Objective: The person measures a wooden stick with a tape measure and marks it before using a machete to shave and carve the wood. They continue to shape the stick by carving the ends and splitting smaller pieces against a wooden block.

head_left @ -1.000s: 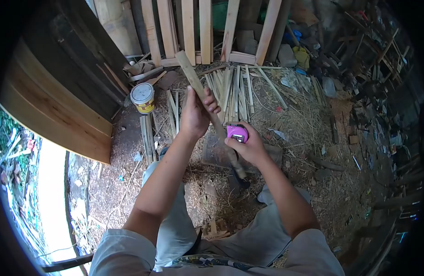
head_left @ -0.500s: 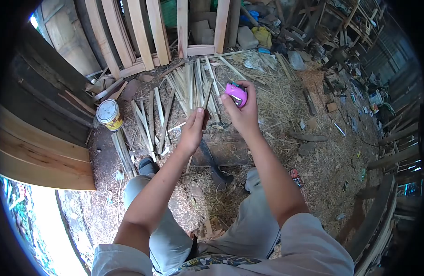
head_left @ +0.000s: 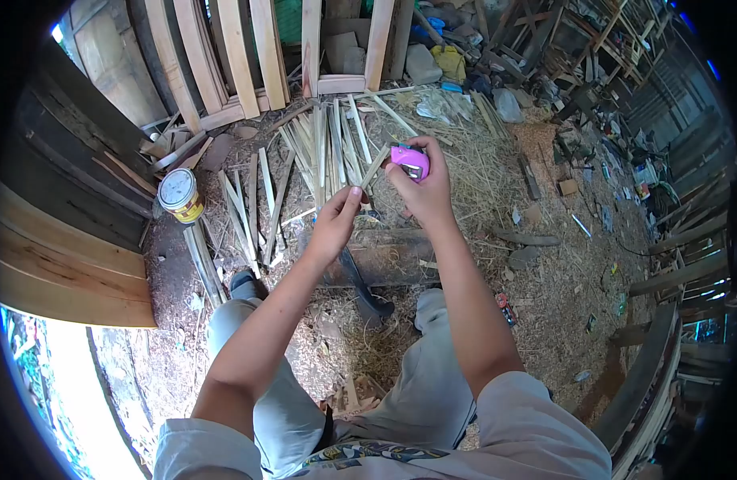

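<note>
My right hand (head_left: pixel 423 180) is wrapped round a pink tape measure (head_left: pixel 410 162), held up in front of me. Closed on the lower part of a thin wooden strip (head_left: pixel 375 166) is my left hand (head_left: pixel 336 220), a little lower and to the left. The strip tilts up to the right, its upper end close beside the tape measure; whether they touch cannot be made out. Below my hands a dark curved-handled tool (head_left: pixel 360 280) lies against a log (head_left: pixel 400 260) on the ground.
Many thin wooden strips (head_left: pixel 300 152) are spread ahead. A lidded paint bucket (head_left: pixel 180 194) stands left. Wooden frames (head_left: pixel 242 60) lean at the back left. Boards (head_left: pixel 72 272) line the left edge. Scrap and bags lie at the back right.
The wooden strip in my left hand has tilted to the right, its upper end now beside the tape measure. The view has shifted slightly.
</note>
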A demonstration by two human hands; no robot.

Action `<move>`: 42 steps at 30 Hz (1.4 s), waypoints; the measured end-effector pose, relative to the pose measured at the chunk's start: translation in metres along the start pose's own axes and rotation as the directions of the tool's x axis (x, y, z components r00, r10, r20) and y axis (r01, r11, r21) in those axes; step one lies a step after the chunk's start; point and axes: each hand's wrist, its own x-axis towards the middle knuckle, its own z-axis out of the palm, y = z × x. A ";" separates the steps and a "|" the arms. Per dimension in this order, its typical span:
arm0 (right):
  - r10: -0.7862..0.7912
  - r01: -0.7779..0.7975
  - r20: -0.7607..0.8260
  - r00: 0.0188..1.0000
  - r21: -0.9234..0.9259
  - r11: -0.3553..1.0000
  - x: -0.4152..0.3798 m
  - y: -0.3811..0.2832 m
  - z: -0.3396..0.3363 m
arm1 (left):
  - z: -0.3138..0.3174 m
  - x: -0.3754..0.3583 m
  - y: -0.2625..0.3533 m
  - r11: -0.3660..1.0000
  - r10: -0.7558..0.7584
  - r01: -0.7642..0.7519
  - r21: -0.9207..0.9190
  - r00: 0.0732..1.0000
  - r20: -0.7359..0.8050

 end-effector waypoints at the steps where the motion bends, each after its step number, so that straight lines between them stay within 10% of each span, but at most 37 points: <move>1: 0.002 -0.002 -0.008 1.000 -0.010 1.000 -0.001 0.000 0.000 | -0.001 0.000 0.001 1.000 -0.015 0.015 0.003 1.000 0.005; 7: -0.131 0.129 -0.019 0.991 -0.083 0.988 -0.004 0.015 0.013 | -0.007 0.000 0.005 1.000 -0.004 0.005 0.015 1.000 -0.016; 15: 0.070 0.023 0.376 0.924 -0.236 0.972 -0.024 0.026 0.040 | -0.028 0.013 0.013 0.991 0.133 -0.123 0.058 0.970 -0.205; 23: -0.009 0.070 0.216 0.976 -0.277 0.958 -0.019 0.018 0.040 | -0.038 0.010 0.028 0.980 -0.030 -0.014 -0.200 0.976 -0.216; 25: -0.055 0.135 0.240 0.969 -0.329 0.935 -0.018 0.017 0.037 | -0.039 0.007 0.037 0.994 -0.029 0.046 0.102 0.985 -0.168; 36: -0.034 0.185 0.318 0.948 -0.456 0.870 -0.023 0.018 0.035 | -0.040 0.013 0.025 0.996 0.003 0.005 0.086 0.996 -0.092; 42: 0.448 0.142 0.544 0.710 -0.733 0.665 -0.020 0.066 0.026 | -0.064 0.018 0.044 0.968 -0.167 0.132 -0.215 0.974 -0.151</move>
